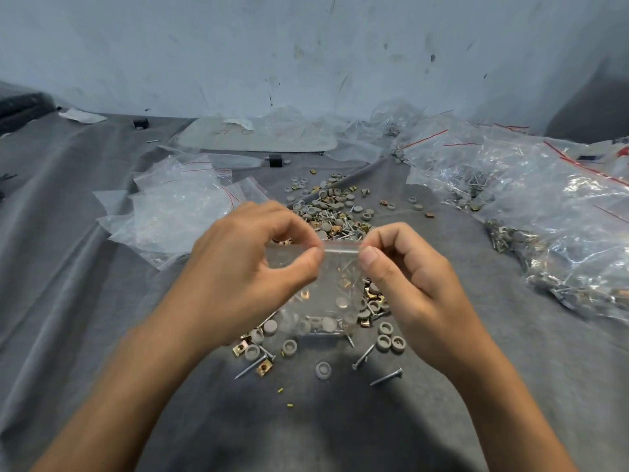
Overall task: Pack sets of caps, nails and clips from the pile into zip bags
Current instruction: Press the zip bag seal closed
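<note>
Head view looks down on a creased grey cloth [102, 301]. Above it the left hand [252, 257] and the right hand [408, 270] each pinch, thumb against forefinger, the top edge of a small clear plastic zip bag [326, 287] with a red seal line. The bag hangs between the hands, just above the cloth.

Inside it are round grey plastic caps, thin steel nails and at least one brass-coloured clip. This set looks loaded, and the step in hand seems to be pressing the zip closed. Whether the seal is fully shut I cannot tell.

To the right, a heap of filled clear bags [561, 233] suggests many sets are done. Plenty is left:
- a loose pile of grey caps, nails and brass clips [335, 212] lies beyond the hands;
- more parts are scattered on the cloth under the bag;
- a stack of empty clear zip bags [177, 212] waits at the left.
</note>
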`<state>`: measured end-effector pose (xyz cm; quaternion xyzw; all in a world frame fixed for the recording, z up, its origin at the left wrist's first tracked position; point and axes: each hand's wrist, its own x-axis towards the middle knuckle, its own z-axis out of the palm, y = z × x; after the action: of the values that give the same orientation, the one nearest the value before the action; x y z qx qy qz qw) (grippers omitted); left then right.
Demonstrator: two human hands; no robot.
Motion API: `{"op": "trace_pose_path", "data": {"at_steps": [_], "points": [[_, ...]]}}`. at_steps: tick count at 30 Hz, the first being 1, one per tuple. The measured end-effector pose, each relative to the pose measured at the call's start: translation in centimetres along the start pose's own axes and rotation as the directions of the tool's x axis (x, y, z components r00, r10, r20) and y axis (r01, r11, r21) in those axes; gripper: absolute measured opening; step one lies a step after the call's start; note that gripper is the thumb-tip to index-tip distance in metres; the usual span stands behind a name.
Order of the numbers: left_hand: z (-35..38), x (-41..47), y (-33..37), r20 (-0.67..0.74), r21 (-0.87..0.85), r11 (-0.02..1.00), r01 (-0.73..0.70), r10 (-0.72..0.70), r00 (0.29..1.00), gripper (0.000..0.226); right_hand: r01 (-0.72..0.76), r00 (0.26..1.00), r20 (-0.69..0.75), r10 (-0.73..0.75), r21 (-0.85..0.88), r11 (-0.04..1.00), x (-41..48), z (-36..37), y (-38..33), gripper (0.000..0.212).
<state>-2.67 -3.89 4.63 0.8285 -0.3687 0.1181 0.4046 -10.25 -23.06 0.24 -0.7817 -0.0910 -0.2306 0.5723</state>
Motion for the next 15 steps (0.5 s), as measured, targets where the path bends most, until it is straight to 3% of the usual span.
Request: {"op": "trace_pose_path", "data": {"at_steps": [15], "points": [[-2.1,0.4,-3.0,-0.014,0.038,0.999,0.015,-0.015,1.000,0.017,-0.025,0.996,-0.083,0.030,0.049,0.998,0.2,-0.7,-0.1,0.014]]}}
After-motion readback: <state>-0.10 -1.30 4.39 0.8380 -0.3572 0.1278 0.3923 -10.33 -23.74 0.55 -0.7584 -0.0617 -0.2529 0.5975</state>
